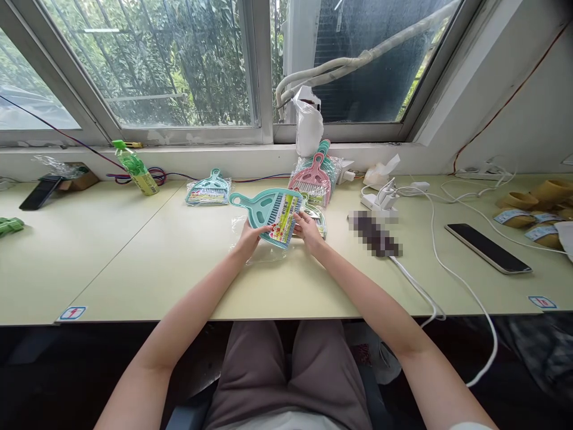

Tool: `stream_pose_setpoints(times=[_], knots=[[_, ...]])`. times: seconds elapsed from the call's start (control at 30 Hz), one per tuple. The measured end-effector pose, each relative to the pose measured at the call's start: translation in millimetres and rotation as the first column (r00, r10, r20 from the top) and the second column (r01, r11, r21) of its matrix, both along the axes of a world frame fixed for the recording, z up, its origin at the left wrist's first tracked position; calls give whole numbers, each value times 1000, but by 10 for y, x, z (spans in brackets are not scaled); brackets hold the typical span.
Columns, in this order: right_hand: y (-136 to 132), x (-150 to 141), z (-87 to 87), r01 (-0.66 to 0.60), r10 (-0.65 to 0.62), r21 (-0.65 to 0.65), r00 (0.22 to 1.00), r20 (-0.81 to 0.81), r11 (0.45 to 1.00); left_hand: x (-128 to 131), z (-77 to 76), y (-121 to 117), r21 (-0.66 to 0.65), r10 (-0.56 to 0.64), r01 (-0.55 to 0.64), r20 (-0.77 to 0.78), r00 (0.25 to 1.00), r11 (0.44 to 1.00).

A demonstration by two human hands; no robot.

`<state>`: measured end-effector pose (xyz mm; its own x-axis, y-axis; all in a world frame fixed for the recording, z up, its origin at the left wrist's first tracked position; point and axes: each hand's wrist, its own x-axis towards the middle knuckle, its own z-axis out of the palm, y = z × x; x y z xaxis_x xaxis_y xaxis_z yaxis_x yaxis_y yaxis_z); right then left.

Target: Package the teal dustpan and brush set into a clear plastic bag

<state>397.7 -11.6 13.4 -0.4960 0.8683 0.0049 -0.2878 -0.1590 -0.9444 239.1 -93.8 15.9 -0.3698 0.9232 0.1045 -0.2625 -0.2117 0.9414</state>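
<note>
Between my two hands is a mint-green dustpan and brush set (264, 209) with a yellow-green label, tilted above the table. My left hand (251, 237) is closed on its lower left edge, thumb across the front. On the right side, the fingers of my right hand (308, 232) grip the label end. Under the set lies a clear plastic bag (264, 255). Behind my right hand, another packed set (320, 221) is partly hidden. Farther back stand a pink dustpan set (313, 177) with green ones behind it, and a bagged mint set (209, 190) lies to the left.
The pale table (170, 263) runs along a window. At left are a green bottle (136, 168) and a black phone (41, 192). On the right are a power strip (380, 200), white cables (447, 272), a dark tablet-like device (487, 248) and tape rolls (537, 206).
</note>
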Motion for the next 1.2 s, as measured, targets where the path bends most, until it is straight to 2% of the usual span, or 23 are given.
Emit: stream_pose_setpoints(times=[0.37,0.53,0.63,0.83,1.07,1.13,1.2], knots=[[22,-2,-30,-98,97,-25,995,-28,995,-15,-3,11,4,24,-24,11,1000,1000],[13,-12,-48,-137,137,5,989,-62,991,4,34,-8,16,11,-11,7,1000,1000],[19,-18,-70,-127,128,26,990,-51,992,5,42,-5,0,20,-20,17,1000,1000],[-7,-25,-52,-88,90,31,993,-78,996,-34,21,22,38,-35,35,-10,999,999],[-55,-2,53,-50,54,35,990,-134,998,-90,149,-50,74,-81,80,13,997,994],[-15,20,75,-34,39,34,985,-170,999,-154,165,-32,88,-25,22,35,999,996],[58,54,93,-7,10,19,978,-209,1000,-215,144,2,29,79,-77,-59,995,997]])
